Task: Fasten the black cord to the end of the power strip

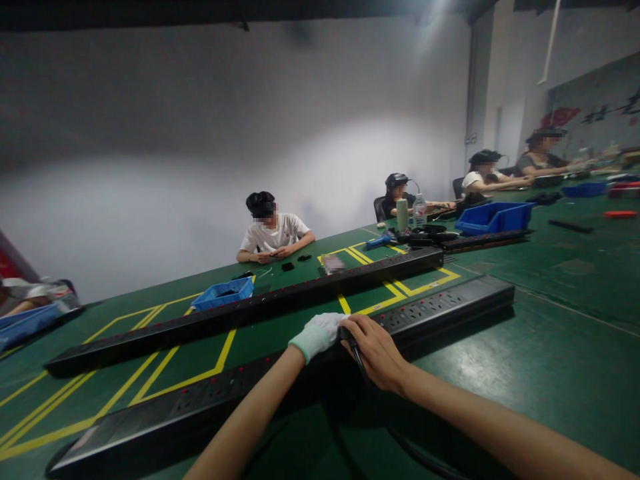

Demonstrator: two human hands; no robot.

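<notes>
A long black power strip [450,310] with a row of sockets and red switches lies across the green table in front of me. My right hand [375,350] is bare and closed around a black plug with a thick cable [361,367], held at the strip's middle. The cable runs down toward the bottom edge. Beside it, my left hand [320,335], in a white glove, rests on the strip against the plug. Its fingertips are hidden, so its grip cannot be made out.
Behind lies a second long black strip [300,297]. Blue bins [225,293] [493,219] stand on the table [565,347], with a bottle [419,210] and a green cup [402,215]. Several people sit along the far side; one person's arm and a bin are at far left.
</notes>
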